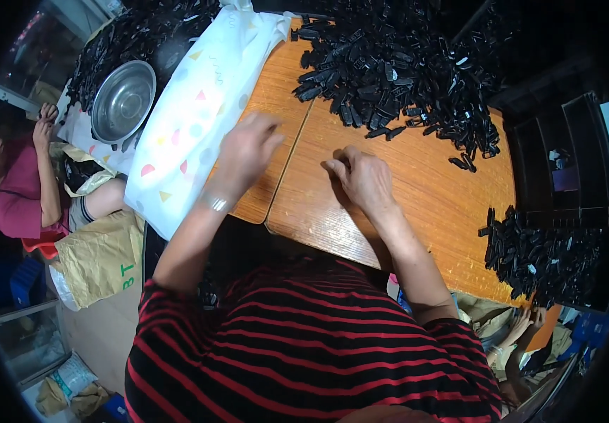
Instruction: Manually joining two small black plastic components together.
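My left hand (246, 151) is above the table's left part, beside the white patterned sheet (181, 134). It is slightly blurred; thumb and fingers look apart, with nothing visible between them. My right hand (366, 181) is low over the brown wooden table (318, 204), right of the seam. Its fingers are curled inward, and whatever they may hold is hidden. Beyond both hands lies a big heap of small black plastic clip-like pieces (382, 70). A few stray pieces (463, 164) lie at the heap's near right edge.
A second pile of black pieces (544, 254) fills the right corner beside a dark rack (565, 155). To the left, a metal bowl (124, 102) rests by more black pieces. A person (22, 187) sits there near a paper sack (100, 261). Another person's hands (519, 328) show at lower right.
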A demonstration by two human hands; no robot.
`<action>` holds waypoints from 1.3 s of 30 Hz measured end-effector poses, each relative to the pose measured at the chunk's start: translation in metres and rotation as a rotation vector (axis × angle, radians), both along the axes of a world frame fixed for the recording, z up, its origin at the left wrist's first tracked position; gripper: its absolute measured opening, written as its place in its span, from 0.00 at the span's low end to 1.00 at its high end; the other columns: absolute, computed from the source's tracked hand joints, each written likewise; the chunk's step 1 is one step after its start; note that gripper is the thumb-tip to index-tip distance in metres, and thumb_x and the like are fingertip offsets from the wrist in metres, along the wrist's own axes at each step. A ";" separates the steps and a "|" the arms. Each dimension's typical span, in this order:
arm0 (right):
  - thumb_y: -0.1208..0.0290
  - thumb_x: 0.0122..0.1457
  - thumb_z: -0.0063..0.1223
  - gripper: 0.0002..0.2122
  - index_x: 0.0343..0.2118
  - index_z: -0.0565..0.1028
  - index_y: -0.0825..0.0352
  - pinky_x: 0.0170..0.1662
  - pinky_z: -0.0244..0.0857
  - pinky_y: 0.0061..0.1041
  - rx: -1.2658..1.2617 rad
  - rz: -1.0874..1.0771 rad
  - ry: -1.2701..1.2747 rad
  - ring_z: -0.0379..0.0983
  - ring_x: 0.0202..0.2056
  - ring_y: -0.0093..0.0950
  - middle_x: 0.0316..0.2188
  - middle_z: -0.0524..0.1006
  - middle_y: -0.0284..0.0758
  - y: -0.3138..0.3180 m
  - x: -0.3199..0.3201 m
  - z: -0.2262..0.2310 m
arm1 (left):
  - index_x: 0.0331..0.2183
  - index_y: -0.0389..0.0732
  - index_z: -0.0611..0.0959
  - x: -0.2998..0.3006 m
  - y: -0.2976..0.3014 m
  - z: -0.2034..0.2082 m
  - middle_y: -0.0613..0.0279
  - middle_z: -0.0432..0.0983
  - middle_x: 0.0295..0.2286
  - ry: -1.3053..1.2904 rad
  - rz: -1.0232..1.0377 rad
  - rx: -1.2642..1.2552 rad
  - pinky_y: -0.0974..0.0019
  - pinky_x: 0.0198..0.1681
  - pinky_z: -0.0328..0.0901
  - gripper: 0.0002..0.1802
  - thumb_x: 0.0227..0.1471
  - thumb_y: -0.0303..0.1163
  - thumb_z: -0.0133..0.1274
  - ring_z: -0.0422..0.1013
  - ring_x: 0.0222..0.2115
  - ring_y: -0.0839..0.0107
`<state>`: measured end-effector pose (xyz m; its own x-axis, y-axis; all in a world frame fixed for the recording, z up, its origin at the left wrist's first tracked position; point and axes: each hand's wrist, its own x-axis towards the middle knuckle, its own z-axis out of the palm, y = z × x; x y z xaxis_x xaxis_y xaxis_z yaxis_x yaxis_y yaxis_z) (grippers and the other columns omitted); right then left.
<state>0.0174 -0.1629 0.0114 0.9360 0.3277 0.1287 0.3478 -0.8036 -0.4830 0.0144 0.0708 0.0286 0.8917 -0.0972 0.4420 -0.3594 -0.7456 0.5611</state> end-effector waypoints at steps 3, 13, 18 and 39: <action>0.59 0.51 0.61 0.13 0.30 0.77 0.66 0.30 0.68 0.37 0.006 0.045 -0.095 0.75 0.28 0.42 0.25 0.77 0.43 -0.002 -0.012 0.004 | 0.35 0.38 0.80 0.065 -0.023 -0.020 0.52 0.74 0.30 -0.062 0.003 0.004 0.59 0.34 0.67 0.11 0.48 0.30 0.58 0.72 0.31 0.55; 0.74 0.51 0.55 0.06 0.29 0.73 0.70 0.35 0.68 0.39 -0.046 0.157 -0.076 0.72 0.32 0.44 0.27 0.73 0.45 -0.028 -0.032 0.015 | 0.29 0.37 0.79 0.092 -0.039 -0.044 0.51 0.70 0.28 -0.162 0.082 0.186 0.56 0.34 0.66 0.07 0.43 0.25 0.58 0.70 0.32 0.51; 0.73 0.51 0.57 0.09 0.34 0.72 0.69 0.34 0.68 0.38 -0.013 0.138 -0.071 0.72 0.33 0.44 0.30 0.73 0.44 -0.032 -0.029 0.014 | 0.31 0.36 0.78 0.059 -0.028 -0.046 0.54 0.72 0.29 -0.130 0.036 0.153 0.60 0.32 0.67 0.07 0.45 0.24 0.57 0.72 0.29 0.58; 0.75 0.57 0.56 0.10 0.39 0.70 0.71 0.30 0.68 0.19 0.793 0.014 0.002 0.74 0.28 0.21 0.29 0.76 0.34 0.003 -0.015 0.013 | 0.46 0.29 0.73 -0.018 -0.067 -0.014 0.61 0.76 0.35 0.579 -0.398 -1.183 0.77 0.35 0.69 0.17 0.54 0.23 0.53 0.73 0.31 0.80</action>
